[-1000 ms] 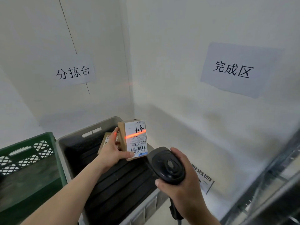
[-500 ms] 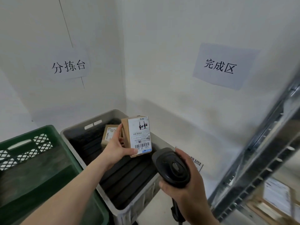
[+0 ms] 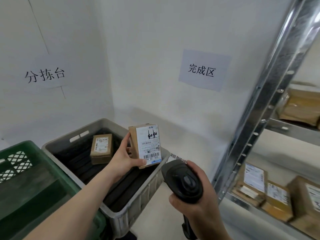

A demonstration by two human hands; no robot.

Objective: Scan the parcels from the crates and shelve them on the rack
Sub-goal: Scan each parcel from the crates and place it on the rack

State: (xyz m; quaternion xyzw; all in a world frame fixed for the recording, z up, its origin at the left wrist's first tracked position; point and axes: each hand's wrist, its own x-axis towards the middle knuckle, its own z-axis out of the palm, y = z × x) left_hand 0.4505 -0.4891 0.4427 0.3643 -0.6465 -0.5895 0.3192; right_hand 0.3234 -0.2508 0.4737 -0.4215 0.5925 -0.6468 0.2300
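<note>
Grey crate [image 3: 119, 210], taken as the reference for all places below: open-topped plastic bin on the floor in the corner of two white walls, dark slatted bottom. Inside it, toward the far left corner: one small cardboard parcel [image 3: 101, 148], lying tilted with its white label upward and handwritten digits on the label. Above the crate's far right rim: a second small cardboard parcel [image 3: 145, 146], held upright in the air by the left hand [image 3: 125, 158], thumb across the lower front edge and fingers behind, label with barcode facing the camera. Right of the crate and nearer the camera: black handheld scanner [image 3: 183, 182], its handle gripped in the closed right hand [image 3: 195, 212], head turned toward the held parcel. Left of the crate, touching its side: green crate [image 3: 22, 172] with lattice walls. On the wall behind the crate: paper sign [image 3: 45, 75] with three characters; on the wall to its right: a second paper sign [image 3: 202, 71]. Far right of the crate: metal rack [image 3: 270, 104], perforated upright post, with shelved parcels [image 3: 263, 193] on the lower level and a blurred brown package on the level above.
</note>
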